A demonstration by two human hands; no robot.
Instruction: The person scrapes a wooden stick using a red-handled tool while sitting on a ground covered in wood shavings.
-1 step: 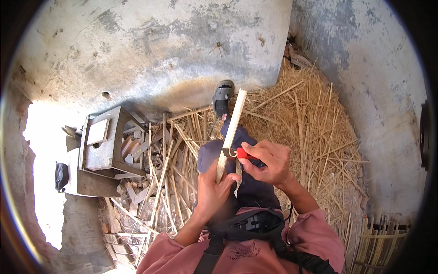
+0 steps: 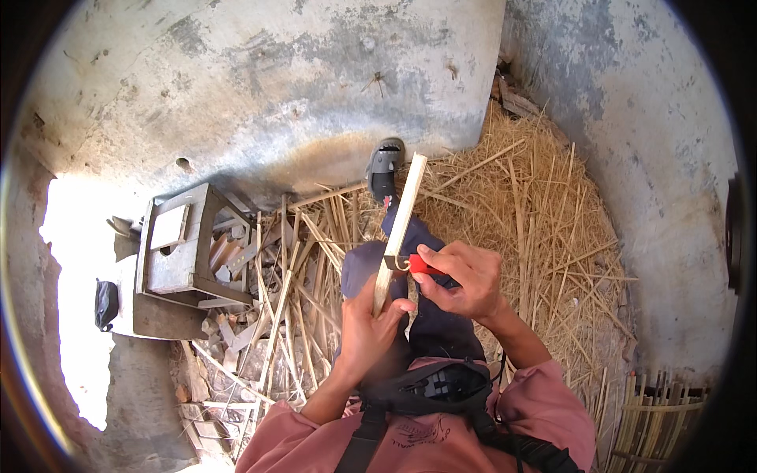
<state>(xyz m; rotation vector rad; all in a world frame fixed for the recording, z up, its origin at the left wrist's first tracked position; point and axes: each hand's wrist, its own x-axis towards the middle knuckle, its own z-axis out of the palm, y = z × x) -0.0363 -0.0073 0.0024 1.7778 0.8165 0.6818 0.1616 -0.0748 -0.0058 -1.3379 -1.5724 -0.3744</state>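
Note:
A pale split bamboo or wooden strip [image 2: 406, 205] slants up and away over my legs, its far end free. My left hand [image 2: 366, 331] is closed round its near end, with the thumb along the side. In my right hand [image 2: 467, 277] is the red handle of a hooked knife [image 2: 423, 266], pinched between thumb and fingers. The knife's short curved dark blade lies against the strip just beyond my left hand. How far the edge bites into the wood is too small to tell.
Straw and shavings [image 2: 544, 229] cover the floor on the right. Loose strips [image 2: 272, 331] and rubble lie left. An overturned wooden stool [image 2: 173, 252] rests near the wall [image 2: 315, 87]. A black pouch [image 2: 106, 305] lies far left; a slatted basket [image 2: 654, 426] stands lower right.

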